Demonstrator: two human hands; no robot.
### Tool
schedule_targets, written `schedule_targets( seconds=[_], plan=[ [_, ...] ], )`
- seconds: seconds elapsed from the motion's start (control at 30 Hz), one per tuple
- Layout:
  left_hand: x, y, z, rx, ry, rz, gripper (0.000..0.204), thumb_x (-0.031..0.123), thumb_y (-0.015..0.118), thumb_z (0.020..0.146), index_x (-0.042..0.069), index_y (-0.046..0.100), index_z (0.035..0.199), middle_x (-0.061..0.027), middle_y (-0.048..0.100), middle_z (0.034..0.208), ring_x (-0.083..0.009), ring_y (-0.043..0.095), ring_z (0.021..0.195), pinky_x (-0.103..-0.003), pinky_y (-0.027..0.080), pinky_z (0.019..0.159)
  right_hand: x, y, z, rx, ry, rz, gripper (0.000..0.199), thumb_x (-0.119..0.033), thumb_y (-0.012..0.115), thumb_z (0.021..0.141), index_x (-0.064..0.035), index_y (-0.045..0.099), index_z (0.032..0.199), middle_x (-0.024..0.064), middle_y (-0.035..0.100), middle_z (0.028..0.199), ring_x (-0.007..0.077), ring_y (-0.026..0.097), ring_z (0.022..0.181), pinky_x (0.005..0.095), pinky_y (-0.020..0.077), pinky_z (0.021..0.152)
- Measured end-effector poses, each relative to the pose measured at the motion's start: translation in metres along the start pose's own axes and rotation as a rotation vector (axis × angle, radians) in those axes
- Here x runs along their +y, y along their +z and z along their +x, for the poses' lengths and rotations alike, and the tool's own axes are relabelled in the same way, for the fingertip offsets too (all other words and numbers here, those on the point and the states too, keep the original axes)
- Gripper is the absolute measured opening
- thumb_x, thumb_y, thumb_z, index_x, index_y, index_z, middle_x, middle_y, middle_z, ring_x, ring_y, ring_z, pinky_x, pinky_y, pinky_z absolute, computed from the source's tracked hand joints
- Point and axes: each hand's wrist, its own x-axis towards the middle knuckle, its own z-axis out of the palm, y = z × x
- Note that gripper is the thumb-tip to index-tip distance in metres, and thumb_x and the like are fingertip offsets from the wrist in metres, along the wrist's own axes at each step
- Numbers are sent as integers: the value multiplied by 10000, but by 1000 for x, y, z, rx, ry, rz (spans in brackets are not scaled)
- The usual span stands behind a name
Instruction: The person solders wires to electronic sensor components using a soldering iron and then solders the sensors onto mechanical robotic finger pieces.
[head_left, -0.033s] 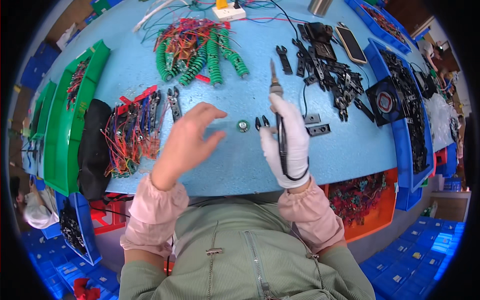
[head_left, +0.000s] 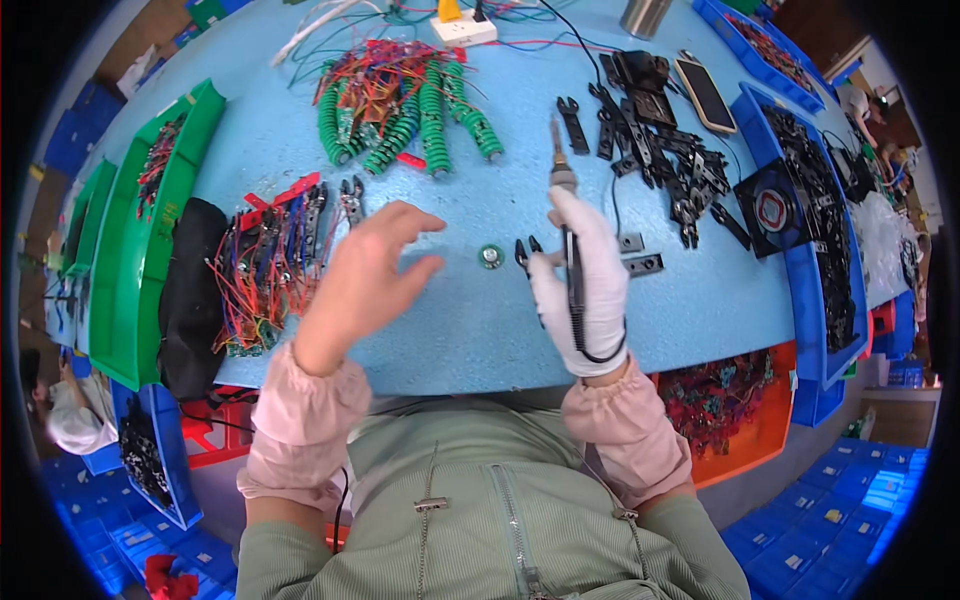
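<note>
My gloved right hand is closed around a soldering iron, whose metal tip points away from me over the table. The iron's black cord loops below the hand. My bare left hand hovers open, fingers and thumb apart, with nothing in it. On the table between the hands lies a small round green circuit board. Beside my right fingers is a black two-pronged piece, partly hidden by the glove. Flat black parts lie just right of that hand.
Wired black parts lie left of my left hand. Green coils with red wires sit farther back. Black pieces are heaped at the back right near a phone. A green tray and a blue bin flank the table.
My left hand has drawn slightly left. The right hand still holds the soldering iron, in almost the same place. The whole view has shifted a little.
</note>
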Motion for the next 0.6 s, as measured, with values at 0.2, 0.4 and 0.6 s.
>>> schedule_targets(
  seconds=[0.2,0.4,0.6],
  plan=[
    [-22,-80,54,41,-118,305,261,118,664,828,58,749,1067,-84,737,1022,-281,672,819,-370,536,754,33,-16,2,-79,-76,-129,718,174,576,656,-50,592,1337,156,624,1279,291,642,1080,345,500,956],
    [-91,-107,137,46,-252,462,250,160,633,812,88,779,1003,-81,759,901,-299,692,800,-387,543,727,46,-20,3,-54,-79,-197,711,188,551,653,-49,603,1321,150,631,1272,288,646,1069,346,498,959],
    [-107,-54,193,191,-63,736,242,178,637,795,81,782,963,-82,752,870,-291,680,777,-387,544,731,56,-11,7,146,-84,-177,694,186,533,666,-63,621,1308,140,645,1248,304,654,1036,349,502,930]
  ],
)
